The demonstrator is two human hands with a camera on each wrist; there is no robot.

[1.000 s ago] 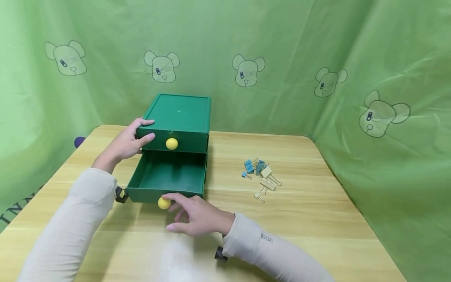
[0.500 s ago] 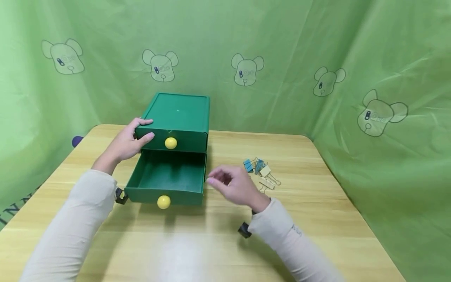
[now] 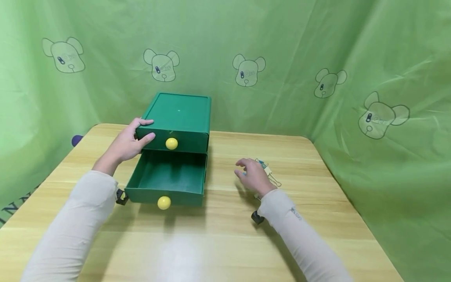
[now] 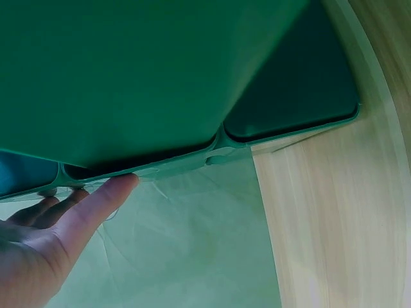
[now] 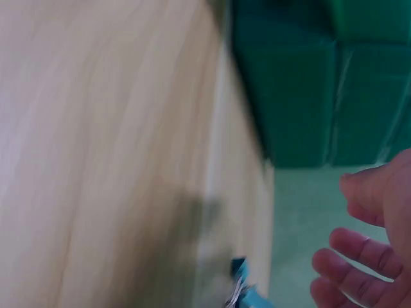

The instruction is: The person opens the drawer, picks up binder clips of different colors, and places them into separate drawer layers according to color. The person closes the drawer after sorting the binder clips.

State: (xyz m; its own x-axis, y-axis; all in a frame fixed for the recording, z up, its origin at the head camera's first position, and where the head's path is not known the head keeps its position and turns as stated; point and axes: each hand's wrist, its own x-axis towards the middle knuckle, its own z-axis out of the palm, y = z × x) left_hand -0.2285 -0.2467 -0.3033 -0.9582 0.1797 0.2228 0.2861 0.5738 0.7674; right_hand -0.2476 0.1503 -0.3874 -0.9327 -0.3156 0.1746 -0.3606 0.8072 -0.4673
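Note:
A green two-drawer cabinet [image 3: 183,113] stands at the left of the table, its upper drawer closed and its lower drawer [image 3: 169,196] pulled out, with nothing visible inside. My left hand [image 3: 125,143] rests on the cabinet's front left corner, index finger on the top and straight thumb against the upper drawer's front. In the left wrist view the thumb [image 4: 96,208] lies along the cabinet's edge. My right hand [image 3: 251,176] hovers right of the cabinet with loosely bent fingers, nothing between them. It covers most of the binder clips [image 3: 268,171]; blue ones [image 5: 252,298] show low in the right wrist view.
Each drawer has a round yellow knob, the upper knob [image 3: 171,143] and the lower knob [image 3: 163,203]. The wooden table [image 3: 289,243] ends at a green curtain [image 3: 282,105] behind and to the right. Black wrist mounts [image 3: 258,217] stick out below both sleeves.
My right hand has left the lower drawer's knob and moved right and up to the binder clips. The left hand stays on the cabinet, and the lower drawer stays out.

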